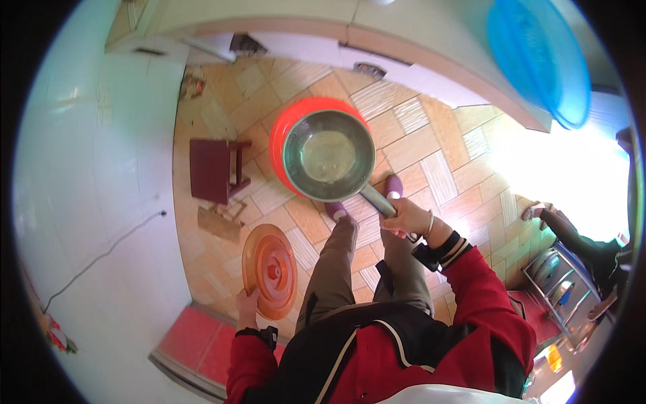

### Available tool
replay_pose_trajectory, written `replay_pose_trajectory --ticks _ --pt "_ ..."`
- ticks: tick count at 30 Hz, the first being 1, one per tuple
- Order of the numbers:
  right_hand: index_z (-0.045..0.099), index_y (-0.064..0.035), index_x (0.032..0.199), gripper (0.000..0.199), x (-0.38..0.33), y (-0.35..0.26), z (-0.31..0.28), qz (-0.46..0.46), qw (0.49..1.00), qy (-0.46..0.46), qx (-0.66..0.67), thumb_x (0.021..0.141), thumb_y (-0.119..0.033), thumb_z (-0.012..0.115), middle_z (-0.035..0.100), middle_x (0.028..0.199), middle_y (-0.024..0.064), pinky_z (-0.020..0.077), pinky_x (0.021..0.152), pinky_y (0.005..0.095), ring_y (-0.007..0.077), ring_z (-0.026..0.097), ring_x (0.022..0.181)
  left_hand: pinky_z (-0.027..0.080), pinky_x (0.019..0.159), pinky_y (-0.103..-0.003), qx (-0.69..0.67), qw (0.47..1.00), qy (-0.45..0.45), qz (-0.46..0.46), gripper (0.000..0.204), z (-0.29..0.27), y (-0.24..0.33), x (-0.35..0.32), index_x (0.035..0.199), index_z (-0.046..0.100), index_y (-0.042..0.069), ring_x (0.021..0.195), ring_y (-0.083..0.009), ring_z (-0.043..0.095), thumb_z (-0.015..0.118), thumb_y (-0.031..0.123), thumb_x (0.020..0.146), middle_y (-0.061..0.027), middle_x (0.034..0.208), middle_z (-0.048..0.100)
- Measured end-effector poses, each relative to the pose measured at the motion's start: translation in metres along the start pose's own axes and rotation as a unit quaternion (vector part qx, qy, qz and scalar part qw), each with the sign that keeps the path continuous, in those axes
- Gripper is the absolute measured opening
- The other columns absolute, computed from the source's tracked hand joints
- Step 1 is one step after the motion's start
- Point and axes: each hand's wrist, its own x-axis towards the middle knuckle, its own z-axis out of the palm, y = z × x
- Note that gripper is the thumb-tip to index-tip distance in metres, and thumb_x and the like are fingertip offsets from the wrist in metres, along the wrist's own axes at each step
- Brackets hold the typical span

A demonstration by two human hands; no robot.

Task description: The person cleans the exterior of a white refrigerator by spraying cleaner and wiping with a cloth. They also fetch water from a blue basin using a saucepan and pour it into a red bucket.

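My right hand (pixel 408 219) is closed round the grey handle of a deep round frying pan (pixel 328 156), which hangs level in front of me. A little pale, cloudy liquid seems to lie in the pan's bottom. Directly beneath it, largely hidden, is a red round bucket or basin (pixel 278 138); its left and far rim show. By its near-left edge, my left hand (pixel 247 304) grips an orange round plastic lid (pixel 269 259) with a raised knob, tilted up beside my left leg. The lid is apart from the pan and the red vessel.
A dark red wooden stool (pixel 210 172) stands left on the tiled floor (pixel 431 145). A blue basin (pixel 565 74) rests on the counter (pixel 431 30) at far right. Another person's leg (pixel 572 232) and a metal rack with pots (pixel 555 283) are at right. White wall at left.
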Motion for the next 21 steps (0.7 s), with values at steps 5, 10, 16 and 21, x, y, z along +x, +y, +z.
replay_pose_trajectory --ticks 5,10,16,21 --pt "0.051 -0.0041 0.076 0.013 -0.099 -0.050 0.005 -0.062 0.995 0.072 0.012 0.074 -0.012 0.061 0.049 0.052 0.0012 0.0365 0.035 0.0204 0.0078 0.047 0.039 0.047 0.065 -0.029 -0.060 0.993 0.005 0.101 0.028 -0.017 0.055 0.015 0.093 0.062 -0.002 0.071 -0.0159 0.059 0.064 0.015 0.072 -0.0077 0.078 0.064" --pt "0.053 -0.0033 0.078 0.012 -0.187 -0.080 -0.003 -0.129 0.964 0.224 0.067 0.076 -0.013 0.060 0.049 0.051 0.0003 0.0359 0.033 0.0202 0.0079 0.046 0.036 0.047 0.066 -0.030 -0.097 0.973 0.029 0.206 0.025 -0.042 0.125 0.026 0.093 0.062 -0.002 0.071 -0.0180 0.059 0.063 0.008 0.070 -0.0081 0.083 0.064" --pt "0.050 -0.0028 0.073 0.011 -0.274 -0.105 -0.056 -0.176 0.911 0.366 0.076 0.077 -0.011 0.057 0.047 0.049 0.0008 0.0342 0.031 0.0208 0.0086 0.044 0.034 0.048 0.066 -0.032 -0.197 0.937 -0.057 0.282 0.028 -0.069 0.261 -0.038 0.102 0.058 -0.001 0.079 -0.0187 0.059 0.059 0.007 0.076 -0.0095 0.092 0.061" --pt "0.048 -0.0028 0.074 0.012 -0.321 -0.105 -0.136 -0.164 0.882 0.442 0.001 0.077 -0.012 0.055 0.048 0.051 0.0017 0.0357 0.031 0.0214 0.0098 0.045 0.034 0.047 0.075 -0.029 -0.370 0.905 -0.097 0.186 0.033 -0.073 0.359 -0.144 0.111 0.051 -0.002 0.086 -0.0166 0.057 0.058 0.007 0.080 -0.0079 0.101 0.058"
